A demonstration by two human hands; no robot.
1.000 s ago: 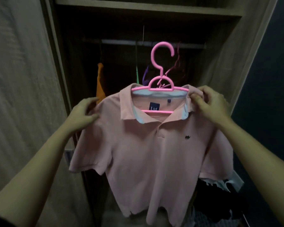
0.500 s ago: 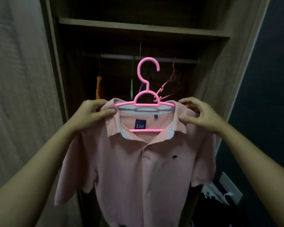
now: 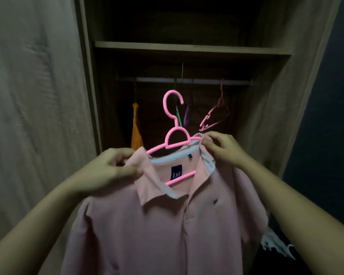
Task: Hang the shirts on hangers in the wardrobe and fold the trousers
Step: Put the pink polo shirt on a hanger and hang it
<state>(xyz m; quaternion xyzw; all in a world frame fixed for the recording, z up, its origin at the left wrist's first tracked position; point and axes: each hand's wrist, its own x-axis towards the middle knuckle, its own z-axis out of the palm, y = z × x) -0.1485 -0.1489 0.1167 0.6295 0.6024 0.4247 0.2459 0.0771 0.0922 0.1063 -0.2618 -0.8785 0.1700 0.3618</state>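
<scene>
At the far left, a wood-grain wardrobe panel (image 3: 34, 96) is seen. The left hand (image 3: 109, 171) is closed on the left side of the collar of a pink polo shirt (image 3: 157, 225), with the cloth pinched between thumb and curled fingers. Behind that hand, an orange garment (image 3: 136, 132) is hung beneath the rail (image 3: 157, 80). The shirt is held up in front of the open wardrobe and is draped on a pink hanger (image 3: 175, 137), which is tilted with its left end lower. Its hook is held free in the air below the rail. A dark blue label (image 3: 176, 172) is shown inside the neck. Further back, a green hanger (image 3: 178, 116), a purple hanger (image 3: 186, 116) and an empty pink hanger (image 3: 214, 118) are hung from the rail, under a shelf (image 3: 187, 47). The right hand (image 3: 222, 149) is curled over the shirt's right shoulder at the hanger's end, and the cloth is gripped there. At lower right, a pile of dark and white clothes (image 3: 276, 245) is partly seen.
</scene>
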